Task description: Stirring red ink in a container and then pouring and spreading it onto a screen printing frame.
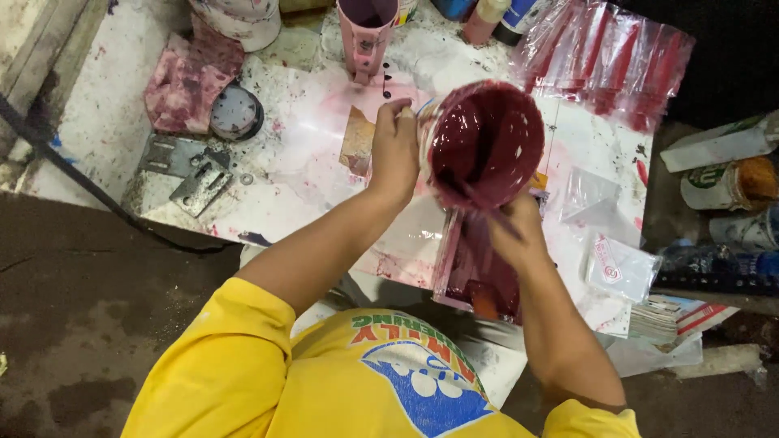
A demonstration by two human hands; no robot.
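My left hand (395, 150) grips the rim of a round tub (487, 142) coated inside with dark red paint, tilted over the table. My right hand (515, 231) holds a thin stick (487, 207) that reaches up into the tub. Below the tub lies a narrow rectangular tray (466, 268) stained with the same dark red. All of this is above a white, paint-splattered worktable (300, 162).
A pink upright fixture (365, 36) and bottles (487, 16) stand at the table's far edge. Clear plastic bags with red items (604, 57) lie far right, small clear packets (621, 268) nearer. Metal plates (191, 170), a round lid (235, 113) and a stained rag (187, 77) sit left.
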